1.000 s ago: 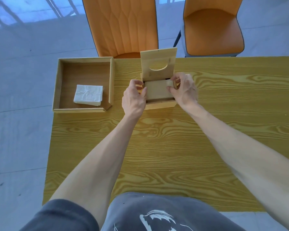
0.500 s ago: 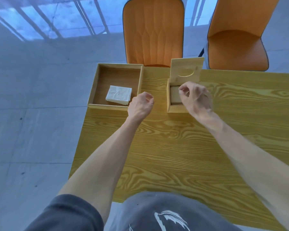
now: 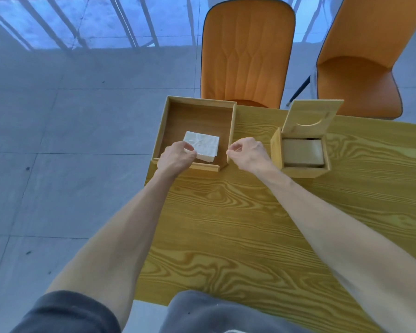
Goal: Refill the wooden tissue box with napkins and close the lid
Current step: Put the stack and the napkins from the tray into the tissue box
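Observation:
The wooden tissue box (image 3: 276,150) stands on the table with its slotted lid (image 3: 310,118) raised upright; only a flat wooden panel shows inside. A white stack of napkins (image 3: 205,146) lies in the open wooden tray (image 3: 231,131) to the box's left. My left hand (image 3: 175,158) is at the tray's front edge, its fingers touching the near left corner of the napkins. Over the tray's right front corner my right hand (image 3: 247,153) hovers, fingers loosely curled and holding nothing.
The yellow wood-grain table (image 3: 238,224) has its left edge just under the tray. Two orange chairs (image 3: 246,51) (image 3: 360,75) stand behind it. Grey tiled floor (image 3: 70,140) lies to the left.
Both hands left the tissue box and moved left to the tray. My left hand now touches the napkins. The camera view swung left.

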Action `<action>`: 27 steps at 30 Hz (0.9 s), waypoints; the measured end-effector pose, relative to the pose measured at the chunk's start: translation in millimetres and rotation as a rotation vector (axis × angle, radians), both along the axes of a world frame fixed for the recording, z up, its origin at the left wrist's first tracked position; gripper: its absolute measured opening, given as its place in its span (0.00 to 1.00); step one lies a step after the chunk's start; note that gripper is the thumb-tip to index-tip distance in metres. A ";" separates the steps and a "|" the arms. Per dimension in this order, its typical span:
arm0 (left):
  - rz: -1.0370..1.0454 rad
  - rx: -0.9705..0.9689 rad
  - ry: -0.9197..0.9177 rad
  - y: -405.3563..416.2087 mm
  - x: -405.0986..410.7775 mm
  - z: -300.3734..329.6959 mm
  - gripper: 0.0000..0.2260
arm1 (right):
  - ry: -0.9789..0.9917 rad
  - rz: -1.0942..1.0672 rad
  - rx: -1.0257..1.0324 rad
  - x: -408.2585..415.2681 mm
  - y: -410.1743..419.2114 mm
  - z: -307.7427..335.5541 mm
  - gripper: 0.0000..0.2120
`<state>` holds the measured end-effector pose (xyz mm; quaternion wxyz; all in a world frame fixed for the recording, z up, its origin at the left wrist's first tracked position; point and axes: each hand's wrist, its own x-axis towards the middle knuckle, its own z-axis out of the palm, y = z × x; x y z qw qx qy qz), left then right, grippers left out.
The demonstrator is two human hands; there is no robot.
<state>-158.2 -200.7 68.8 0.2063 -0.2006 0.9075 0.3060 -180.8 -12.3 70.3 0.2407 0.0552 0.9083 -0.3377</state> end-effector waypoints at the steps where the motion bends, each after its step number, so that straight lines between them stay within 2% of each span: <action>1: 0.002 0.000 0.001 -6.3 -4.5 -1.3 0.16 | -0.016 -0.031 -0.029 -3.6 -8.7 -1.6 0.15; 7: 0.037 0.044 -0.021 -26.0 -28.0 -11.8 0.20 | -0.092 -0.125 -0.024 -22.2 -44.6 -11.9 0.21; 12: 0.164 0.168 -0.049 -26.8 -44.2 -24.0 0.26 | -0.136 -0.187 -0.001 -30.6 -57.7 -17.4 0.17; 15: 0.303 0.254 -0.076 -21.1 -55.7 -29.7 0.27 | -0.169 -0.207 0.007 -33.9 -63.3 -24.2 0.08; 18: 0.355 0.271 -0.119 -17.3 -63.9 -34.1 0.27 | -0.186 -0.243 0.014 -35.2 -67.0 -28.5 0.16; 22: 0.362 0.249 -0.168 -22.3 -69.7 -42.4 0.26 | -0.186 -0.270 -0.013 -35.9 -67.7 -31.2 0.13; 24: 0.379 0.284 -0.197 -26.3 -71.0 -46.6 0.27 | -0.196 -0.285 -0.027 -36.1 -66.5 -31.5 0.12; 26: 0.376 0.320 -0.222 -30.4 -70.7 -48.6 0.26 | -0.204 -0.279 -0.044 -35.6 -65.7 -29.2 0.06; 27: 0.365 0.344 -0.227 -32.0 -70.6 -50.2 0.25 | -0.213 -0.275 -0.051 -35.5 -65.1 -29.5 0.08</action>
